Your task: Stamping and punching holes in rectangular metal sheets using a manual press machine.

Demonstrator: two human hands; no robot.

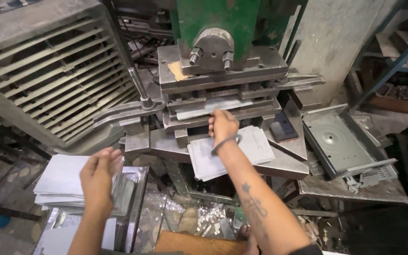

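My right hand reaches into the die of a green press, fingers closed on a thin metal sheet lying in the slot between the die plates. A metal bangle sits on that wrist. Below the hand a stack of grey sheets rests on the press bed. My left hand hovers at the lower left with fingers apart, over a pile of small punched sheets, next to a stack of blank sheets.
A large louvred cooler stands at the left. A grey metal tray lies to the right of the press. Metal scrap bits litter the floor below. A lever handle sticks up left of the die.
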